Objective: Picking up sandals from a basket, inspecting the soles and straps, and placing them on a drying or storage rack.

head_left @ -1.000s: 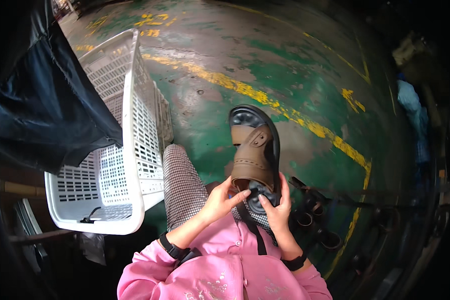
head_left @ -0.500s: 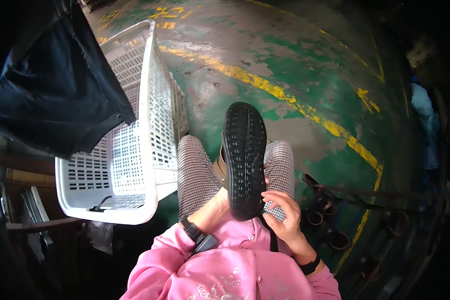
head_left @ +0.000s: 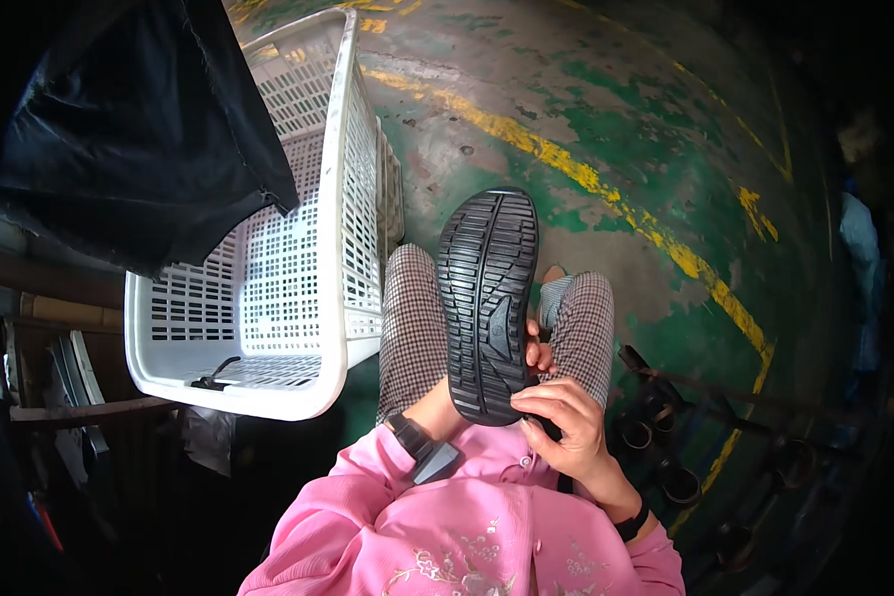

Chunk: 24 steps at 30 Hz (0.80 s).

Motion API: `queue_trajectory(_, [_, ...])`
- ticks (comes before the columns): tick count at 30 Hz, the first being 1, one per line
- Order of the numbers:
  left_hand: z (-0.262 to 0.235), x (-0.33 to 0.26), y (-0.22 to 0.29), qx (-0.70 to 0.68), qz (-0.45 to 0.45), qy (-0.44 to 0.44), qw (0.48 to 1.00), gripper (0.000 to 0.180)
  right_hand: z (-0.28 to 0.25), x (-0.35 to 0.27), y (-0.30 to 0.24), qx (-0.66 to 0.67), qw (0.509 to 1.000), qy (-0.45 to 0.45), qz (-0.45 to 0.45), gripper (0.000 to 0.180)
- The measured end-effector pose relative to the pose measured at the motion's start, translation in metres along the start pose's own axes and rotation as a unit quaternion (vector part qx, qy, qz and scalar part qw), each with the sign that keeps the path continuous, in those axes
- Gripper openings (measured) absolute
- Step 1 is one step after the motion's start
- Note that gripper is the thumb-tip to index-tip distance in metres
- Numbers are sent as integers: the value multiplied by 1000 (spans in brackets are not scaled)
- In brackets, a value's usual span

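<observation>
A shoe [head_left: 489, 308] stands upright in front of my lap, its black ridged sole facing me and hiding its upper. My left hand [head_left: 538, 350] is closed around the shoe from behind; only some fingertips show at the sole's right edge. My right hand [head_left: 566, 425] is at the lower right edge of the sole, index finger laid on the rim and thumb below. A dark bit of the shoe shows between that finger and thumb.
To the left stands a white slotted plastic basket [head_left: 336, 288], with a black sheet [head_left: 149, 149] hanging over its near left side. A dark rack with several round-ended parts [head_left: 680, 484] is at the right. A worn yellow line [head_left: 566, 169] crosses the green floor.
The shoe has tilted so that its ridged sole faces me more fully, and the tan part beside it is now hidden. My right hand remains by its lower edge. The view has shifted slightly.
</observation>
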<state>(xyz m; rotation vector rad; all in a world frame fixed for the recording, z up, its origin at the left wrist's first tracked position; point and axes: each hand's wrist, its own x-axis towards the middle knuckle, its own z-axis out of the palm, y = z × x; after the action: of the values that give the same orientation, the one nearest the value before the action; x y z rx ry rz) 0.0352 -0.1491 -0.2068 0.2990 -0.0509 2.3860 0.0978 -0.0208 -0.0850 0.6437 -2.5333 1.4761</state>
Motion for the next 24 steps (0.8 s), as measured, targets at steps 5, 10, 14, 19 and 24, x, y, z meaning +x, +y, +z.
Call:
queue_trajectory(5, [2,3,0,5,8,-20,1000,36,2,5,-1,10,1000,4,-5,30])
queue_trajectory(10, [8,1,19,17,-124,134,983,39,3,-1,5,-25,998,16,49,36])
queue_trajectory(14, [-5,10,26,398,-62,271,874,35,0,-12,22,39,973,89,211,65])
queue_trajectory(19, [4,34,-2,673,-6,208,709,30,10,-46,38,15,917,198,347,68])
queue_trajectory(24, [40,73,-41,780,-95,37,617,24,2,-95,58,331,796,393,320,69])
